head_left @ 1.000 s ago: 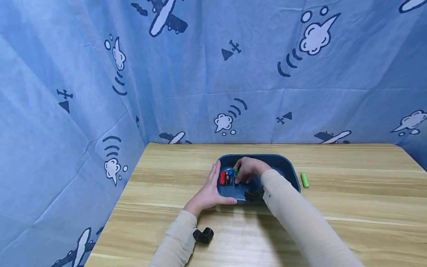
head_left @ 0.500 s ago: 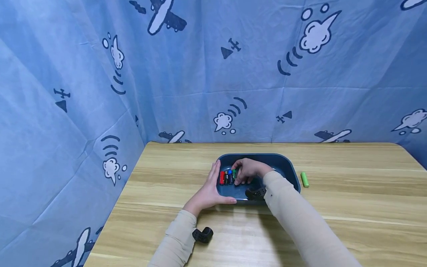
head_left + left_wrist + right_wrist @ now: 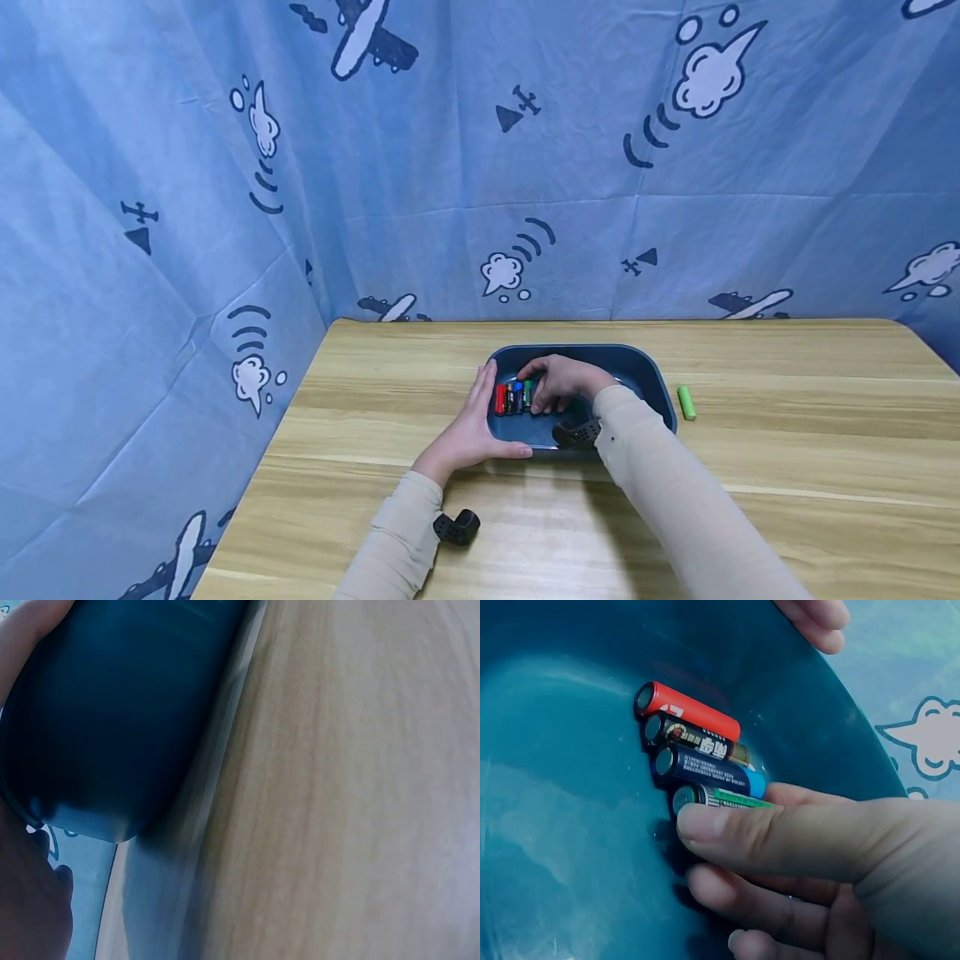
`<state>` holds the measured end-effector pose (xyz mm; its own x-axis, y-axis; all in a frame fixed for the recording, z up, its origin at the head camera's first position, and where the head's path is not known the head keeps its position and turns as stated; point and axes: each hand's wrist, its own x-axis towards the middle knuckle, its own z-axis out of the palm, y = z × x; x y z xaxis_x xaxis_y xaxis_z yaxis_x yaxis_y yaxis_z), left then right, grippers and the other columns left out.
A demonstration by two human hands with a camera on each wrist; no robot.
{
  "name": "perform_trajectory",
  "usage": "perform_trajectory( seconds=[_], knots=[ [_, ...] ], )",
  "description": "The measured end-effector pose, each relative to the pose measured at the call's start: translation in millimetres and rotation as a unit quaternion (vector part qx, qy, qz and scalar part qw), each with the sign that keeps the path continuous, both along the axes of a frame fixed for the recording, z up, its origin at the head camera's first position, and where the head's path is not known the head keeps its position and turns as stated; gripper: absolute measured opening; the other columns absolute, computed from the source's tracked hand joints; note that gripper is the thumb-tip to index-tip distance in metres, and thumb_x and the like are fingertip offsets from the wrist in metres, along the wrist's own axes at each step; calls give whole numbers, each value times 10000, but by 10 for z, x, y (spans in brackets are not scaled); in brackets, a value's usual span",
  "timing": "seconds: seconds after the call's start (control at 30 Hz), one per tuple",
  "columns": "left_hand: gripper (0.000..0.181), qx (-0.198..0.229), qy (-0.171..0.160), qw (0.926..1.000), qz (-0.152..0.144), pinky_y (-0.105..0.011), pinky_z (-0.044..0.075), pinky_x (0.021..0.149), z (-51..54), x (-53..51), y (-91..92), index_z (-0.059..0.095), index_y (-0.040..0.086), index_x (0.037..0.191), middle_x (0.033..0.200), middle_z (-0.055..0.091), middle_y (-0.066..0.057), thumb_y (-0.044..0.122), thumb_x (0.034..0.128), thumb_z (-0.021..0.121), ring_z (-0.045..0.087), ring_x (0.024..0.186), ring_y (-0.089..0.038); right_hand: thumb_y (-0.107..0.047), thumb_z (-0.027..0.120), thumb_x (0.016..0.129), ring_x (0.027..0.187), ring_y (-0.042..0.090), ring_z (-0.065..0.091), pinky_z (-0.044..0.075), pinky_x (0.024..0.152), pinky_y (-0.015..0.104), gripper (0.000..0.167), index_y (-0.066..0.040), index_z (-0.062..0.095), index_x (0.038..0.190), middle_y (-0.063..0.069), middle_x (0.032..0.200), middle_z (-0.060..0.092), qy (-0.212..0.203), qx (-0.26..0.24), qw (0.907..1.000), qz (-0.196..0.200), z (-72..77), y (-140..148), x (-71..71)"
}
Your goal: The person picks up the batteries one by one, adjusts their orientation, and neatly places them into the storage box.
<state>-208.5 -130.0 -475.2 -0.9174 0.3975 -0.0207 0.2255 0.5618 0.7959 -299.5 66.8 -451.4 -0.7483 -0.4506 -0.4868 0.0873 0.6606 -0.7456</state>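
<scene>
Inside the dark blue tub (image 3: 540,431), several batteries lie side by side near its left end. They are a red battery (image 3: 694,710), a black and gold battery (image 3: 697,740), a dark blue battery (image 3: 709,772) and a green-banded battery (image 3: 731,798). My right hand (image 3: 566,379) pinches the green-banded one, thumb over its near end and index finger at its far end, which hides part of it. My left hand (image 3: 468,433) rests around the tub's near left corner from outside, fingers straight along the left wall, thumb along the front.
A light green battery-like cylinder (image 3: 686,402) lies on the wooden table (image 3: 787,433), right of the tub. Behind the table hangs a blue patterned curtain (image 3: 570,167). A black wrist device (image 3: 457,528) sits at the left sleeve.
My right hand has shifted slightly within the tub, and more of the green-banded battery shows beside the dark blue one. My left hand stays at the tub's corner.
</scene>
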Motion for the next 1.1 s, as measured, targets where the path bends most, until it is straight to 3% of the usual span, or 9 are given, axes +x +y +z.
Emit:
perform_trajectory(
  seconds=[0.2, 0.37, 0.47, 0.57, 0.7, 0.8, 0.97, 1.1],
  knots=[
    [1203, 14, -59, 10000, 6, -542, 218, 1055, -13, -4, 17, -119, 338, 1466, 1545, -113, -9, 447, 688, 792, 11, 1399, -254, -7, 703, 789, 659, 197, 627, 506, 563, 318, 601, -89, 459, 1332, 79, 754, 679, -33, 69, 9994, 323, 133, 89, 4],
    [1214, 56, -166, 9998, 62, -550, 215, 1053, -9, 2, 30, -113, 354, 1464, 1546, -105, 8, 463, 670, 799, 43, 1397, -265, -58, 655, 840, 746, 238, 627, 517, 615, 374, 579, -79, 416, 1367, 94, 848, 685, 315, -371, 9977, 466, 519, 340, 17],
    [1222, 133, -173, 9997, 58, -548, 220, 1052, -3, 3, 33, -102, 341, 1470, 1539, -102, 69, 461, 662, 806, 68, 1395, -259, -109, 626, 877, 810, 311, 617, 516, 638, 404, 512, -68, 436, 1350, 135, 926, 674, 753, -839, 9935, 184, 748, 639, 52],
    [1229, 207, -157, 9997, 35, -537, 224, 1053, 8, 1, 30, -98, 327, 1475, 1529, -108, 118, 445, 659, 813, 81, 1394, -254, -177, 621, 893, 817, 338, 599, 511, 625, 394, 461, -41, 474, 1308, 157, 933, 649, 1347, -918, 9860, -353, 821, 1055, 130],
    [1236, 171, -162, 9997, -2, -534, 225, 1053, 23, 1, 22, -108, 330, 1473, 1522, -126, 140, 465, 655, 809, 74, 1395, -257, -267, 623, 896, 790, 245, 548, 499, 628, 352, 501, 11, 475, 1284, 122, 902, 576, 1788, -347, 9791, -905, 629, 1670, 300],
    [1229, 142, -162, 9998, -19, -545, 229, 1048, 27, 5, 16, -116, 336, 1469, 1526, -127, 126, 470, 663, 802, 79, 1394, -270, -262, 656, 870, 800, 193, 508, 476, 646, 317, 565, 42, 453, 1300, 99, 913, 534, 1803, 1, 9803, -809, 375, 2007, 417],
    [1229, 168, -166, 9997, 9, -543, 225, 1051, 23, 12, 3, -122, 348, 1464, 1527, -127, 120, 433, 668, 812, 75, 1394, -269, -196, 744, 782, 802, 177, 453, 403, 676, 265, 678, 66, 420, 1317, 111, 933, 500, 1644, -119, 9853, -460, 5, 2220, 497],
    [1230, 199, -203, 9996, 12, -540, 223, 1052, 22, 17, 3, -111, 341, 1469, 1527, -123, 119, 426, 665, 816, 70, 1394, -266, -165, 778, 739, 813, 208, 384, 344, 670, 296, 720, 81, 414, 1309, 123, 935, 439, 1554, -261, 9865, -450, -174, 2228, 495]
  ],
)
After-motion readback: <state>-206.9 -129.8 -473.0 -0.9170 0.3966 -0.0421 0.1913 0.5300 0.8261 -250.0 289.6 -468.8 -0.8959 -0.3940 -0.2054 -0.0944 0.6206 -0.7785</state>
